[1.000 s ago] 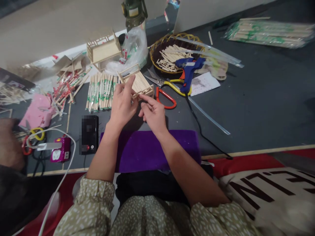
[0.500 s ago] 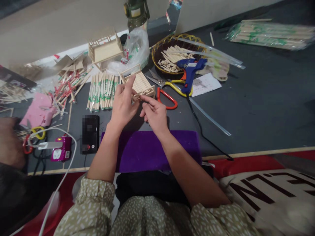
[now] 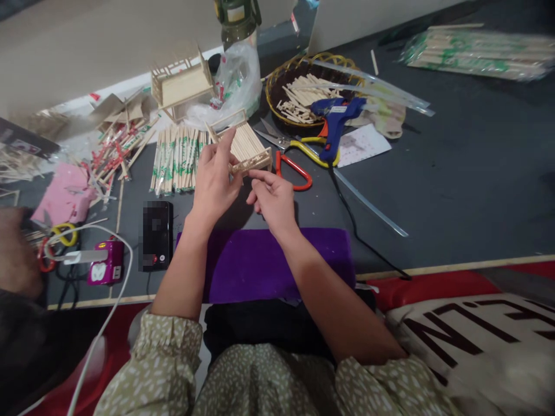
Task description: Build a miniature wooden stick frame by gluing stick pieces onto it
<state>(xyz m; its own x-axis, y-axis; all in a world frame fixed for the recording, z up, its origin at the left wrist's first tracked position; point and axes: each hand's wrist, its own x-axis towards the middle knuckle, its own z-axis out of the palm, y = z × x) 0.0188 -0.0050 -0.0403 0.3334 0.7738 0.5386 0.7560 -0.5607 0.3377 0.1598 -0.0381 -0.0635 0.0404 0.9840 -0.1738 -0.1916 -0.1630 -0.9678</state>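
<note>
My left hand [image 3: 215, 179] grips the left near corner of a small bed-like model [image 3: 248, 141] built from wooden sticks, its index finger pointing up over the slats. Thumb and remaining fingers are around the corner, partly hidden. My right hand [image 3: 274, 199] is just below the model's near rail, its index finger stretched toward it and the other fingers loosely bent; nothing shows in it. Whether that fingertip touches the rail I cannot tell. Left of the model lies a row of paper-wrapped chopsticks [image 3: 177, 159]. Scissors [image 3: 299, 151] with red and yellow handles lie to its right.
A blue glue gun [image 3: 340, 124] rests by a basket [image 3: 274, 107] of cut sticks. Glue sticks [image 3: 373, 202], a phone [image 3: 158, 236], a purple mat [image 3: 277, 266] and a larger stick model [image 3: 184, 86] are around. Another person's arm [image 3: 19, 251] is at far left.
The view has shifted slightly, so the table things sit a little higher and further left. Both hands keep nearly the same pose at the model.
</note>
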